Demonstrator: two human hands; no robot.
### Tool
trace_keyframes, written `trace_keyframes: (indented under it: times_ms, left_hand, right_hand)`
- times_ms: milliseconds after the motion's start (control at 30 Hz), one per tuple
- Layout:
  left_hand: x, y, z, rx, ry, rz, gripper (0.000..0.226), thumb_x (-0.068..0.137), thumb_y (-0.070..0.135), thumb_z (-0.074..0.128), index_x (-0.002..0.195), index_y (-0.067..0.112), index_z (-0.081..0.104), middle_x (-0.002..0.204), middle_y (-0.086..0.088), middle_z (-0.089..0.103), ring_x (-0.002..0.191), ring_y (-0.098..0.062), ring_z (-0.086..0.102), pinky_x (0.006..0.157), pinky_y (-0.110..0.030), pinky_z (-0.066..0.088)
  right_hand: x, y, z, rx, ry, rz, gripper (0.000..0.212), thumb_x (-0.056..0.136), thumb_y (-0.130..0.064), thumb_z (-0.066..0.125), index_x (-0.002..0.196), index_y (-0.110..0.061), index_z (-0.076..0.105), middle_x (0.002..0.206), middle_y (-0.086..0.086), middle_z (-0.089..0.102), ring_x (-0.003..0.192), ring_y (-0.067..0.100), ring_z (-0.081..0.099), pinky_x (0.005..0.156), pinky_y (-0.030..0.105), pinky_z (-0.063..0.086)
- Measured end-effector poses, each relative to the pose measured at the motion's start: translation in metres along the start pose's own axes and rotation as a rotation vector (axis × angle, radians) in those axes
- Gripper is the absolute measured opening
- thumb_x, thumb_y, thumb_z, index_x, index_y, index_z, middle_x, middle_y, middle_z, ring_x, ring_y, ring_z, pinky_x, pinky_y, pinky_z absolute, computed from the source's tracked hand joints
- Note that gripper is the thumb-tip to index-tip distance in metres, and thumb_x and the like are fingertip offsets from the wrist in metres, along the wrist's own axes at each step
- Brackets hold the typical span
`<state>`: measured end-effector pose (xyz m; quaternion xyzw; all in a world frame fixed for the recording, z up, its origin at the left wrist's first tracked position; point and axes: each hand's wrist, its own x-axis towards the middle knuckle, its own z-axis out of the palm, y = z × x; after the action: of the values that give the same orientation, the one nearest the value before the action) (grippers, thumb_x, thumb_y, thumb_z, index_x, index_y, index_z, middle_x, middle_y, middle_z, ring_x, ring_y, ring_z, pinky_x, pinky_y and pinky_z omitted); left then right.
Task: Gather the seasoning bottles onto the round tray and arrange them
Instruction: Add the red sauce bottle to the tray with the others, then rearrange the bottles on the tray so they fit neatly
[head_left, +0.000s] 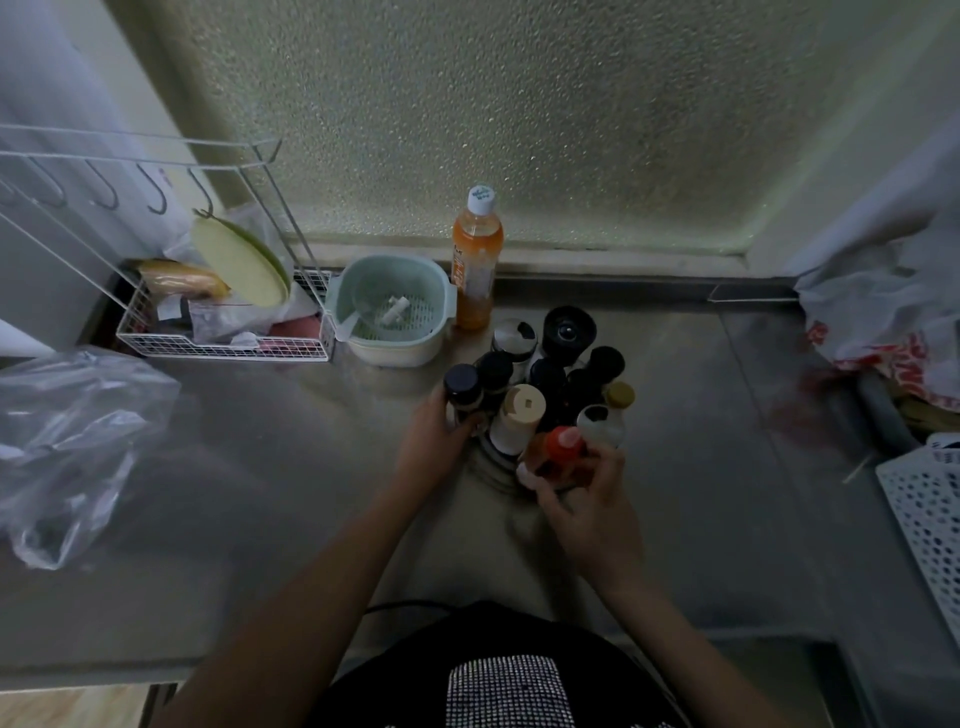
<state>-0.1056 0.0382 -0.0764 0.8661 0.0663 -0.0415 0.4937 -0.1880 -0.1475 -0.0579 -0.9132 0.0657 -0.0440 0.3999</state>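
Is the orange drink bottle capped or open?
Capped: the orange drink bottle stands upright with its white cap on.

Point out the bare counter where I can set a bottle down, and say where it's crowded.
Bare counter lies right of the round tray, up to the red-printed plastic bag. More lies left of the left hand, toward the clear plastic bag. Crowded: the tray itself, and behind it the green strainer bowl and orange bottle.

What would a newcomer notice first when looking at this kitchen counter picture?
The eye goes first to the tight cluster of dark-capped seasoning bottles at the counter's centre, with the left hand gripping a black-lidded jar and the right hand around a red-capped bottle. Behind them stands a tall orange drink bottle, beside a pale green colander.
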Motion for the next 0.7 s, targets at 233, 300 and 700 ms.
trace_keyframes:
  times_ms: [233,300,700]
  left_hand:
    - [0.005,0.01,0.001,-0.023,-0.083,0.017,0.044,0.082,0.019,0.069,0.122,0.014,0.049,0.119,-0.005,0.062,0.099,-0.003,0.048,0.077,-0.018,0.036]
    - [0.008,0.009,0.002,-0.034,-0.098,0.012,0.041,0.082,0.018,0.068,0.119,0.015,0.051,0.115,-0.004,0.063,0.098,-0.005,0.051,0.071,-0.013,0.035]
    - [0.016,-0.004,0.004,-0.197,0.052,-0.031,0.044,0.077,0.021,0.073,0.115,0.017,0.053,0.109,0.002,0.064,0.101,-0.015,0.059,0.087,-0.034,0.048]
  right_hand:
    - [0.064,-0.031,-0.036,0.059,0.259,-0.143,0.024,0.083,-0.025,0.054,0.099,-0.01,0.045,0.09,0.003,0.045,0.082,0.013,0.042,0.071,0.01,0.034]
    - [0.097,-0.039,-0.038,-0.015,0.192,-0.128,0.031,0.082,-0.009,0.058,0.11,-0.008,0.046,0.104,0.01,0.048,0.096,0.015,0.044,0.083,0.013,0.036]
    - [0.17,-0.077,-0.026,-0.608,-0.402,-0.273,0.053,0.082,-0.033,0.059,0.132,-0.036,0.043,0.151,-0.005,0.033,0.145,0.017,0.016,0.109,0.07,-0.005]
